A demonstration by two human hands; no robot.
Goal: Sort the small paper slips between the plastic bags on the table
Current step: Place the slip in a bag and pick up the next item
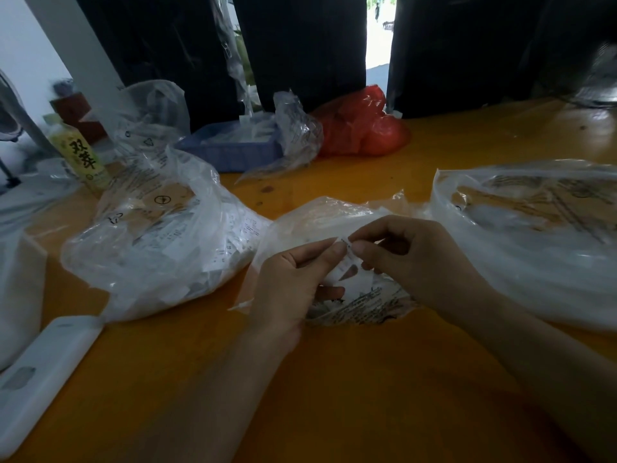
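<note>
- Slip (347,259): one small white printed paper, held up between our two hands just above the middle bag (334,222); print too blurred to read.
- Left hand (293,279): fingers curled, thumb and forefinger pinching the slip's upper left edge; lower fingers curl under the slip, and we cannot tell whether they hold more paper.
- Right hand (410,259): fingers curled, thumb and forefinger pinching the slip's upper right edge, touching or nearly touching the left fingertips.
- Middle bag: clear plastic, crumpled, lying on the table (334,379) directly beneath the hands; printed film and some white paper show at its near edge.
- Left bag (150,242): clear plastic, mouth open upward, well filled with white slips; near the left hand, not touching it.
- Right bag (534,235): clear plastic, mouth open toward us, contents unclear; near the right hand.
- Step in hand, as we judge it: one slip is separated and being inspected or peeled apart, its destination not yet chosen.
- Next move, as we judge it: one hand must let go so the other can carry the slip over an open bag mouth, left or right, and drop it in; we should keep the thin paper from clinging to the fingers or to the plastic.
- Other stock, far edge of table: blue tray (230,152) with a clear bag over it, red bag (364,125), bottle (80,155) at left, white case (43,372) at near left.
</note>
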